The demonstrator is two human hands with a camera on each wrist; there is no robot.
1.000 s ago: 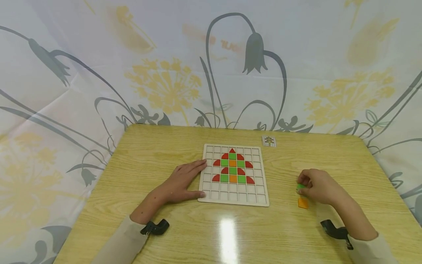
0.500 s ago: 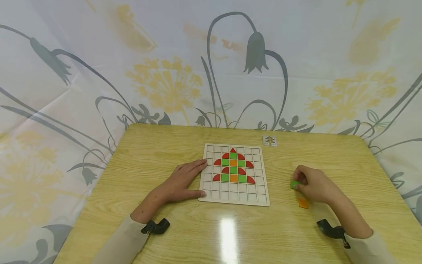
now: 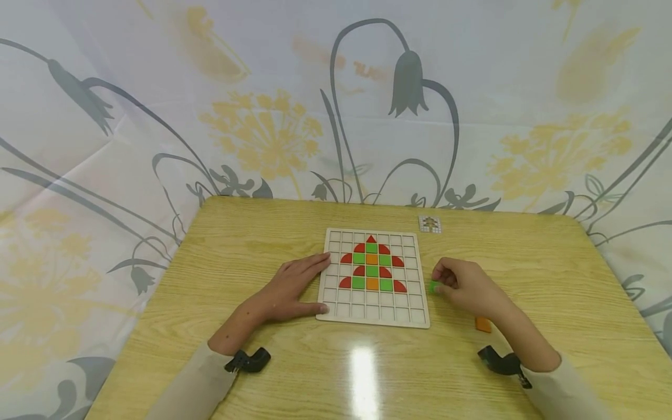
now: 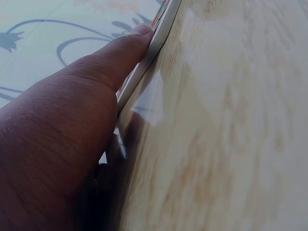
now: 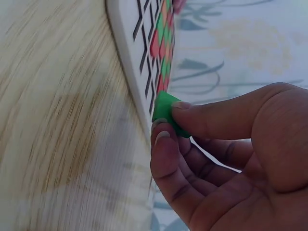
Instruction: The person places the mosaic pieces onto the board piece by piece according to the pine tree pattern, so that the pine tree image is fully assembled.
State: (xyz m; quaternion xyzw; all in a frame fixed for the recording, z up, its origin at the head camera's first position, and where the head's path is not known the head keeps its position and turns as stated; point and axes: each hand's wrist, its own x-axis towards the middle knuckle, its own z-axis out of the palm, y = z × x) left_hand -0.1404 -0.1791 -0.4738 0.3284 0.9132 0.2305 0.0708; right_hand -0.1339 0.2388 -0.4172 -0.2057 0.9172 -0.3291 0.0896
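Note:
A square white grid board (image 3: 343,311) lies on the table, with red, green and orange tiles set in its cells in a tree shape. My left hand (image 3: 289,291) rests at the board's left edge, fingers straight; in the left wrist view the thumb (image 4: 115,57) lies along the rim. Just off the board's right edge, my right hand (image 3: 469,286) pinches a green tile (image 5: 166,109) between thumb and fingertips. The lower rows of cells hold no tiles.
An orange tile (image 3: 483,324) lies on the table below the right wrist. Behind the board is a small picture card (image 3: 430,224) with a tree pattern. A flower-printed curtain (image 3: 362,146) hangs along the table's back edge.
My right hand has carried the green tile leftward from near the orange tile to beside the board's right edge. The left hand has stayed in place.

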